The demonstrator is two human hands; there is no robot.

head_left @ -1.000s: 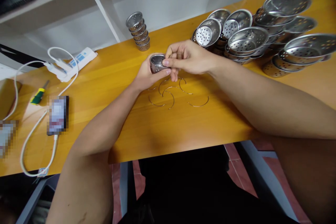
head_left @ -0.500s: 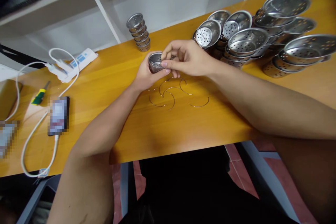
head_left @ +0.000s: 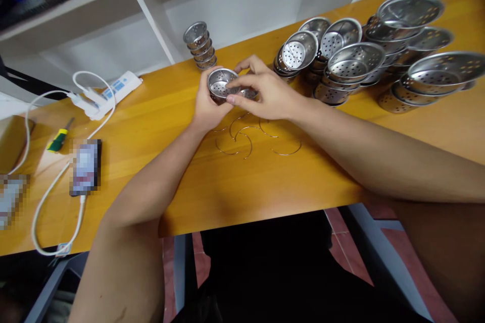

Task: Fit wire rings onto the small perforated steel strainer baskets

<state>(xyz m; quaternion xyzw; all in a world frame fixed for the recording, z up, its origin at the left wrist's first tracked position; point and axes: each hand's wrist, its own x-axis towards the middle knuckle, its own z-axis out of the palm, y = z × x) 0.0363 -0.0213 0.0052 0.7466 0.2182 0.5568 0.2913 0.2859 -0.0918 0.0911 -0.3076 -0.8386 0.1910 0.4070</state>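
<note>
My left hand (head_left: pixel 207 106) is wrapped round a small perforated steel strainer cup (head_left: pixel 220 81), its open mouth tipped up toward me. Over the right side of that cup's rim, my right hand (head_left: pixel 261 86) has thumb and fingers drawn together; whatever is pinched there is too small or hidden. Under the right fingers shows part of another perforated metal piece (head_left: pixel 248 93), mostly covered. Several thin curved wires (head_left: pixel 242 141) lie on the table just below both hands.
A short stack of small strainer cups (head_left: pixel 200 45) stands behind my left hand. Larger nested strainers (head_left: pixel 354 63) crowd the right. On the left are a power strip (head_left: pixel 119 88), a screwdriver (head_left: pixel 58 140), white cables and a phone (head_left: pixel 85 166).
The cup in my left hand has shifted slightly left and up, showing more of its inside. My right hand has moved a little left, its fingers closer over the rim.
</note>
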